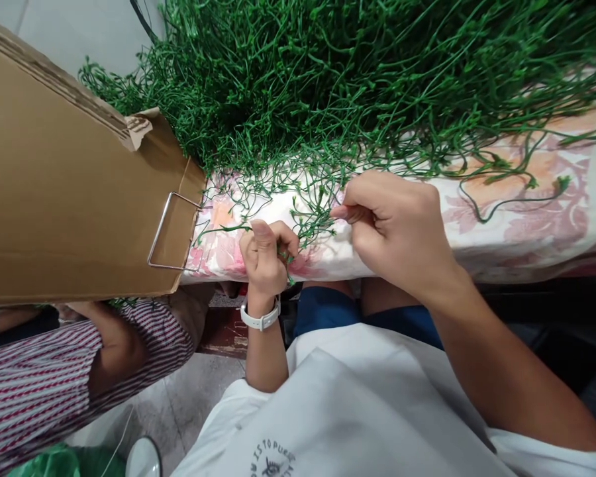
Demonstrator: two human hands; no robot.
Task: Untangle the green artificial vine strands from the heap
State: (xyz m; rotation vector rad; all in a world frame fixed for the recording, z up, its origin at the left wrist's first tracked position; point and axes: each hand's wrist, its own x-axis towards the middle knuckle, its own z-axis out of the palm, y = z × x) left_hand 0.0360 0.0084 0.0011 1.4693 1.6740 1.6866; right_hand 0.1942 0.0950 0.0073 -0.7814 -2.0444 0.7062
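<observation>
My left hand, with a white watch on its wrist, is closed around a thin green artificial plant stem. One end of the stem sticks out to the left, past the thumb. To the right, my right hand is closed in a pinch over the cloth; whatever lies between thumb and fingers is too small to make out. Between the hands, several loose green stems with small forked tips lie on the flowered cloth.
A large heap of green plastic stems covers the table's far side. On the left stands a cardboard sheet with a bent metal wire frame at its edge. Beyond it sits a person in a striped garment. A green bag is on the floor.
</observation>
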